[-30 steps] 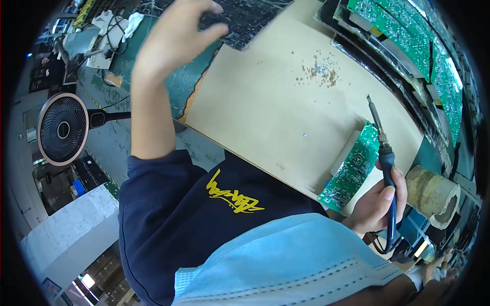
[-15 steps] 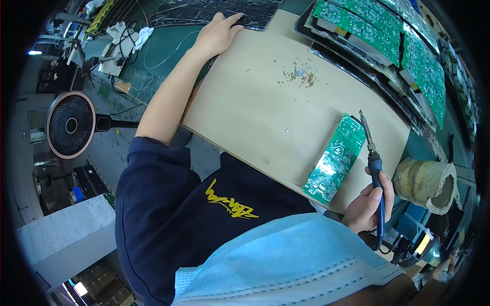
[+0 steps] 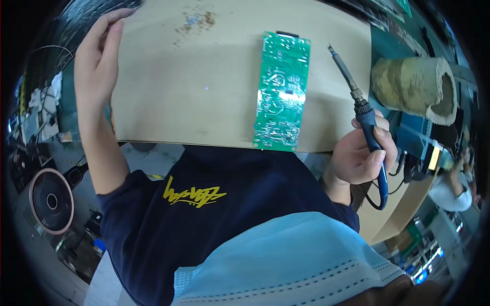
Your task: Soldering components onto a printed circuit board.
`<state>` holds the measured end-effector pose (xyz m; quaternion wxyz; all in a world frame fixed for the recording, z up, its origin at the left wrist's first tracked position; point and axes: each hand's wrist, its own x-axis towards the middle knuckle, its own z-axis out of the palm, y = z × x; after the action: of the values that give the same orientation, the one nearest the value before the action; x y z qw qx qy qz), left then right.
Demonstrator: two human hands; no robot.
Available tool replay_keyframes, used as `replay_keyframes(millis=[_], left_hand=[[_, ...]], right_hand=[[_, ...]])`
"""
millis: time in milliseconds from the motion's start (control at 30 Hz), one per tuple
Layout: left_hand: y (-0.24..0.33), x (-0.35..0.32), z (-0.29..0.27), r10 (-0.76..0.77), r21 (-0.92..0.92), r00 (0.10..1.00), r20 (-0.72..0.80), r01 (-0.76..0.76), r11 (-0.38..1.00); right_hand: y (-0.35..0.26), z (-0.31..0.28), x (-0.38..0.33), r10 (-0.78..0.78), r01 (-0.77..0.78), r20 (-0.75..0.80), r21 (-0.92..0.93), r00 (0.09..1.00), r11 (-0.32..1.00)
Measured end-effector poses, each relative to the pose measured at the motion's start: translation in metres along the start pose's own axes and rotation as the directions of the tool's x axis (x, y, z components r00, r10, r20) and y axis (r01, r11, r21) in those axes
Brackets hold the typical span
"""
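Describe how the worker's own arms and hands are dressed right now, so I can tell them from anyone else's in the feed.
Both hands are bare: no gloves, rings, watch or wrist strap show on the left hand or the right hand. The forearms are uncovered too. The person wears a dark navy short-sleeved shirt with a yellow scrawled mark on the chest; its left sleeve ends above the elbow.

Pretty cluttered workshop here. The counter is topped with a plain tan board, a bit grubby near the far edge. Down on the left a round pink-rimmed fan sits on the pale floor, with cables and boxes around it. Bright daylight lower right.
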<state>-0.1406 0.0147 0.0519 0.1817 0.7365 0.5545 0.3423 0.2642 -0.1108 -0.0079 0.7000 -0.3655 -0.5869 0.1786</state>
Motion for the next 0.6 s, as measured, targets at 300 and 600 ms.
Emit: replay_keyframes(millis=[300,600], left_hand=[[0.105,-0.012,0.088,0.081,-0.363,0.903,0.422,0.087,0.928],[0.101,-0.017,0.129,0.334,-0.474,0.932,0.142,-0.232,0.849]], right_hand=[[-0.005,0.007,-0.01,-0.182,0.181,-0.02,-0.044,0.983,0.982],[-0.008,0.015,-0.029,-0.319,0.311,-0.046,-0.128,0.947,0.942]])
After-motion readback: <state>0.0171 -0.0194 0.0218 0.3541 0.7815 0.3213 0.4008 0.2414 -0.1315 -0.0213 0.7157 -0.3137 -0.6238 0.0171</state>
